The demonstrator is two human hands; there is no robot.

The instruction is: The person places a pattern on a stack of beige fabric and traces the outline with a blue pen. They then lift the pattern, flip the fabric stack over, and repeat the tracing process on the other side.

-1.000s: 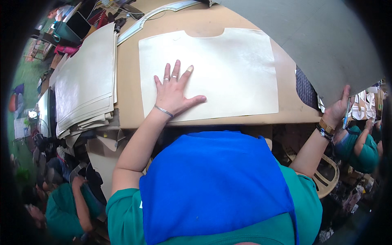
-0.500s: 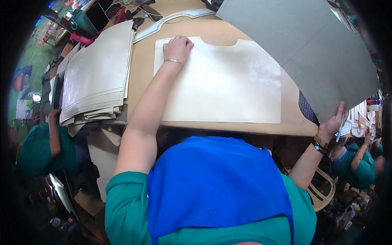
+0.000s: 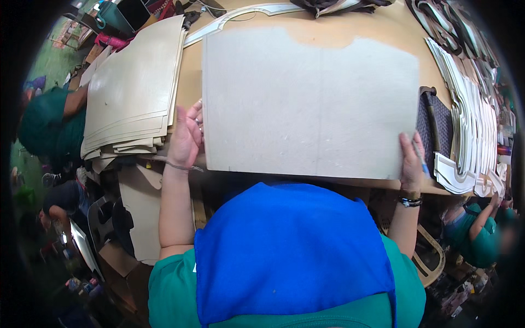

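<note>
A large grey board (image 3: 306,104) with a notched far edge lies flat over the brown table (image 3: 377,24), covering the pale sheet beneath it. My left hand (image 3: 186,136) grips the board's left edge near its near corner. My right hand (image 3: 411,161) holds the board's near right corner, with a blue pen between its fingers. A bracelet sits on my left wrist and a dark band on my right wrist.
A stack of beige cut boards (image 3: 131,93) lies to the left. White curved cut pieces (image 3: 465,120) and a dark patterned piece (image 3: 437,126) lie at the right. Other people in green (image 3: 481,235) work at both sides below the table.
The grey board, held up at the right before, has come down flat over the pale sheet. My left hand moved from the sheet's far left corner to the board's left edge.
</note>
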